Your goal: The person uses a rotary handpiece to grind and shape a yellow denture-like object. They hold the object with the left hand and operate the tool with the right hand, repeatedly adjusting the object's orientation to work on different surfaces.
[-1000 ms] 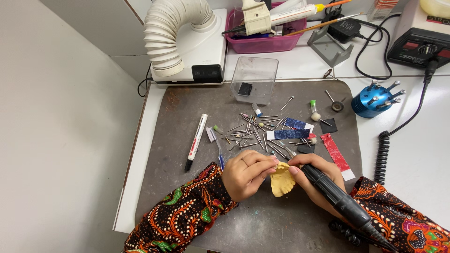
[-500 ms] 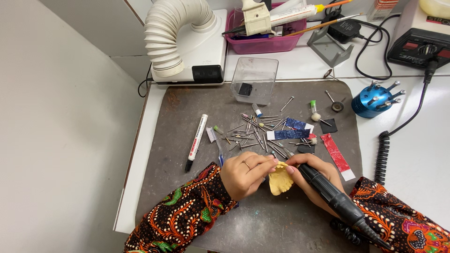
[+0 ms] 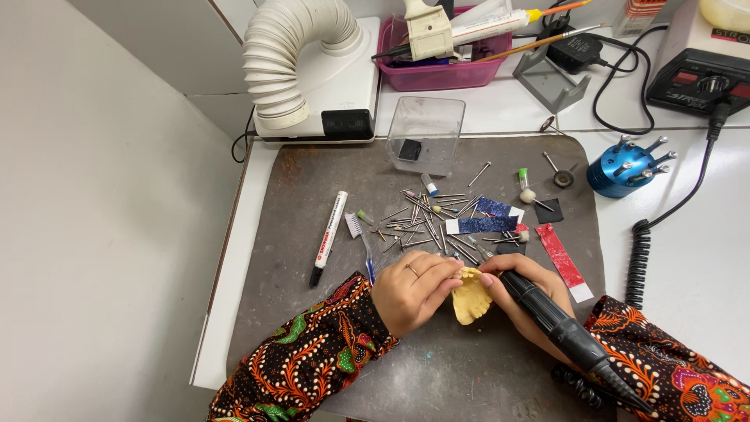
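The left hand pinches the pale yellow plaster dental cast low on the grey mat; the right hand, fingers wrapped round the black rotary handpiece, has barely shifted – its tip stays at the cast. Beyond lie scattered metal burs.

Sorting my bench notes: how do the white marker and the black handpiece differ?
The white marker lies loose on the grey mat, untouched; the black handpiece is gripped in the right hand, its tip at the yellow cast that the left hand steadies. The marker is slimmer and cordless; the handpiece is thicker. Both are pen-shaped.
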